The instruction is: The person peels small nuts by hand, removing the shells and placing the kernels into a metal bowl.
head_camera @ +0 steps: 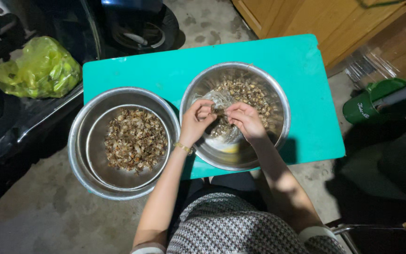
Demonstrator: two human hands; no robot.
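My left hand [197, 120] and my right hand [245, 120] meet over a steel bowl [278, 94] on a teal table [165, 70]. Both pinch one small brown shelled piece [218, 111] between their fingertips. The bowl holds a heap of small brown-and-white shelled pieces [250, 91] and a clear plastic bag [224, 134]. To the left stands a wider steel bowl [78, 141] with a smaller bowl inside, filled with brown shell scraps [135, 138]. A thin gold bracelet [183, 147] is on my left wrist.
A yellow-green plastic bag [38, 68] lies at the upper left on a dark surface. A wooden cabinet [334, 19] stands at the upper right, with a green container [370, 101] below it. Concrete floor [48, 211] surrounds the table.
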